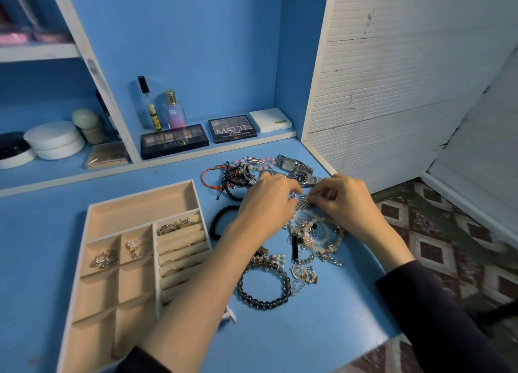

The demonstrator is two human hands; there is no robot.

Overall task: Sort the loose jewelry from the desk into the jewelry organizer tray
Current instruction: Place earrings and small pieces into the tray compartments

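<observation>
Sitting by the left edge of the tabletop (42, 232) is one jewelry tray (140, 212), already holding a few rings (171, 227). The left hand (266, 201) and right hand (347, 201) are both pinching one spiky silver piece (304, 202) with closed fingers (316, 197), seemingly picking it out of the loose pile (311, 241). Next it is needing a careful lift over to the tray. Two watches (295, 165) are lying behind the hands.
</observation>
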